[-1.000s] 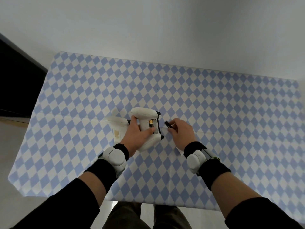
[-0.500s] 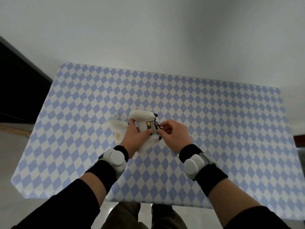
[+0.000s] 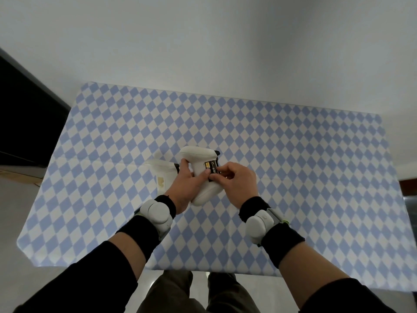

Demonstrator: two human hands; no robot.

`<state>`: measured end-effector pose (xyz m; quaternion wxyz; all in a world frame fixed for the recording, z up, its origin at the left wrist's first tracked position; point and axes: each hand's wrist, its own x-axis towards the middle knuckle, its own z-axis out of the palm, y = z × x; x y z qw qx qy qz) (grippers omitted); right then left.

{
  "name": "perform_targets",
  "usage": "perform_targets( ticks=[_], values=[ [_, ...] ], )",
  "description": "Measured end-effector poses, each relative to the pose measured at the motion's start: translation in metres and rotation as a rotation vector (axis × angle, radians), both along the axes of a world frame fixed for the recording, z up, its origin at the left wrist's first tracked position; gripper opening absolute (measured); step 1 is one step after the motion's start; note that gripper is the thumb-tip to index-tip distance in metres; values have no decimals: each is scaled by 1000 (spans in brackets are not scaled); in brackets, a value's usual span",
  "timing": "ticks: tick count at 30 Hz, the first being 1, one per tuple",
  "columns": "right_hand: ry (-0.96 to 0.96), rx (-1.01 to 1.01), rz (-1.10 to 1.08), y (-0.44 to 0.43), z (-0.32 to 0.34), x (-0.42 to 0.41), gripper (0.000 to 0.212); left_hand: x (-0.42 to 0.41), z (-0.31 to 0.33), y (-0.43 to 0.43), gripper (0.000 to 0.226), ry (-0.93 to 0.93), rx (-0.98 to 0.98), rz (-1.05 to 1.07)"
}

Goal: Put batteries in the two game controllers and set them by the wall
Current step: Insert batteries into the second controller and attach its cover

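On your left, a second white controller [image 3: 163, 175] lies on the checked tablecloth [image 3: 293, 154], partly hidden behind your left hand [image 3: 188, 185]. That hand is wrapped around the near grip of the white game controller [image 3: 200, 164], thumb pressed beside its open battery bay, holding it back-side up just above the cloth at the table's middle, well apart from the wall [image 3: 225, 53]. Your right hand [image 3: 237, 180] pinches narrowly at the bay, fingertips on a dark battery [image 3: 213, 171] there
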<state>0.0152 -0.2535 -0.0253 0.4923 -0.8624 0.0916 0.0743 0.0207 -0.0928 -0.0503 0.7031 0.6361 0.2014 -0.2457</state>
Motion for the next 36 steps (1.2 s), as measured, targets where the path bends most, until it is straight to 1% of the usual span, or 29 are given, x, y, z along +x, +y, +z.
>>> perform_targets(
  ticks=[3, 6, 9, 12, 14, 18, 21, 24, 27, 28, 30, 32, 34, 36],
  values=[
    [-15, 1, 13, -3, -2, 0, 11, 2, 0, -3, 53, 4, -28, 20],
    [-30, -37, 92, -9, -5, 0, 12, 2, 1, -5, 53, -9, 17, 24],
    [-21, -90, 187, -15, -8, 0, 16, 0, -2, -4, 66, -27, 51, 11],
    [-17, -108, 225, -21, -9, 0, 19, -2, -5, -5, 72, -38, 62, 0],
    [-31, -131, 190, -28, -9, 1, 18, -1, -4, -8, 74, -48, 88, -3],
    [2, -183, -9, -51, -15, 1, 16, 1, -6, -11, 72, -48, 136, 11],
    [105, -283, -70, -74, -25, -4, 17, 2, -9, -14, 73, -46, 157, 4],
    [248, -386, -69, -87, -34, -11, 20, 2, -10, -18, 59, -62, 162, 11],
    [352, -410, -36, -89, -42, -19, 27, 1, -12, -22, 55, -41, 162, 18],
    [383, -418, -5, -88, -44, -21, 33, 0, -14, -23, 58, -34, 162, 21],
    [459, -432, 88, -85, -52, -27, 53, -1, -17, -25, 66, -24, 165, 24],
    [496, -481, 180, -81, -58, -32, 69, -3, -17, -26, 67, -30, 163, 23],
    [469, -534, 230, -80, -66, -34, 70, -5, -21, -26, 67, -23, 170, 22],
    [413, -556, 217, -80, -69, -35, 63, -7, -23, -26, 64, -17, 178, 18]
  ],
)
